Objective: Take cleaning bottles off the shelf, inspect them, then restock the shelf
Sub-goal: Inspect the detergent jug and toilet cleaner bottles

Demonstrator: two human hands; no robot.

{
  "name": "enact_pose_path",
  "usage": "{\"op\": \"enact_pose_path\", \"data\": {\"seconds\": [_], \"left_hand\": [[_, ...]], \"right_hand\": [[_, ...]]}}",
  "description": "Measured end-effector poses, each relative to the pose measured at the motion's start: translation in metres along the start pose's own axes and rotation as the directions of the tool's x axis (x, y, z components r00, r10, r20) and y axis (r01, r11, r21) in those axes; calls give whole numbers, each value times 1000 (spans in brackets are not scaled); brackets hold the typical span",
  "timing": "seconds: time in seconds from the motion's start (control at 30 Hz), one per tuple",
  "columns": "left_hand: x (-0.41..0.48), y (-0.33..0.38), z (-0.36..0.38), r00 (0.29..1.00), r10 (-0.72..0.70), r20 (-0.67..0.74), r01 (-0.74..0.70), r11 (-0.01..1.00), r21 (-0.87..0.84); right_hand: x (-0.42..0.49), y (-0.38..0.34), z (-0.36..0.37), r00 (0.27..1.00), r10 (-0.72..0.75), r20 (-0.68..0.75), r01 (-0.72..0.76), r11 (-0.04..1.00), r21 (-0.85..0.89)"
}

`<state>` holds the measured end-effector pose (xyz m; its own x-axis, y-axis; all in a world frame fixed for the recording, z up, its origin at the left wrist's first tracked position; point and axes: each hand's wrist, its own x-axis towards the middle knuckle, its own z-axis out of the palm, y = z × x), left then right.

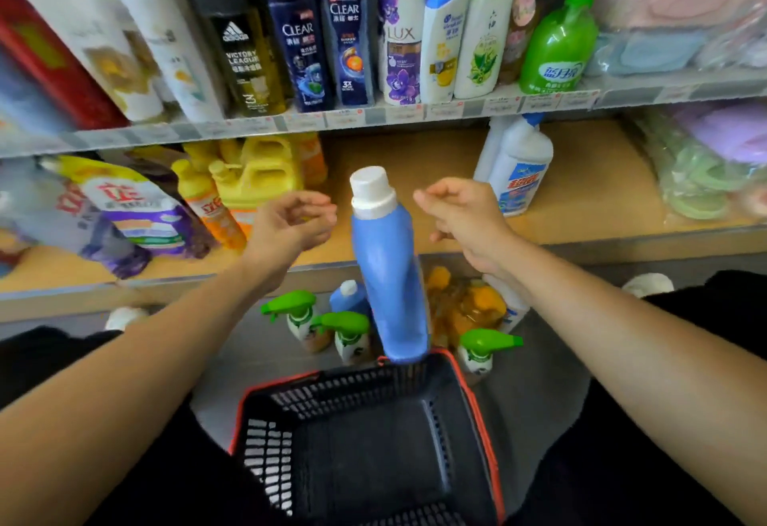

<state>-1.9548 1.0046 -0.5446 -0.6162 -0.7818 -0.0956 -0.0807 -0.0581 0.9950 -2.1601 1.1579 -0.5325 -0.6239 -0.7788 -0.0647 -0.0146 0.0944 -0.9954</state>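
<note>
A tall blue bottle [388, 272] with a white cap sits upright between the person's two hands, its base right at the far rim of the black basket [365, 442]; whether it rests on that rim or hangs free I cannot tell. The left hand [290, 220] is just beside it, fingers loosely curled and empty, not touching. The right hand [460, 214] is the same on the other side, fingers half bent, holding nothing. Behind them the wooden shelf [436, 160] has a bare stretch beside a white bottle [521, 168], and green spray bottles [344, 332] stand on the floor below. It looks like the bottle is about to be caught or taken up for restocking. Best to close both palms on the body below the cap, steady the lean, then lift it straight to that open gap, clear of the white one
</note>
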Motion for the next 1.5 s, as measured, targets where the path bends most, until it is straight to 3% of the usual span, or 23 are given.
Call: {"op": "enact_pose_path", "data": {"seconds": [0.23, 0.5, 0.67, 0.87, 1.13, 1.2, 1.33, 1.5], "left_hand": [[-24, -40, -9, 997, -75, -20, 77, 984, 161], [-20, -67, -28, 988, -153, -37, 157, 945, 286], [-17, -100, -50, 972, -231, -52, 230, 868, 441], [-18, -134, -75, 938, -338, -83, 331, 791, 514], [-38, -217, -94, 871, -469, -148, 477, 735, 482], [-42, -237, -100, 865, -481, -139, 470, 684, 557], [-45, -265, -109, 889, -457, -19, 307, 566, 765], [-37, -293, -120, 837, -524, 158, 132, 473, 871]], "right_hand": [[-22, 23, -7, 999, 25, 21, -18, 960, -279], [-15, 55, 16, 988, 49, 143, 10, 923, -384], [-4, 80, 35, 968, 123, 220, 6, 862, -507], [8, 109, 63, 928, 224, 299, -13, 819, -574], [7, 166, 101, 806, 389, 447, 31, 726, -687], [1, 184, 110, 760, 433, 484, 65, 691, -720], [-10, 220, 122, 702, 487, 520, 159, 604, -781], [-10, 253, 129, 712, 473, 519, 244, 527, -814]]}}
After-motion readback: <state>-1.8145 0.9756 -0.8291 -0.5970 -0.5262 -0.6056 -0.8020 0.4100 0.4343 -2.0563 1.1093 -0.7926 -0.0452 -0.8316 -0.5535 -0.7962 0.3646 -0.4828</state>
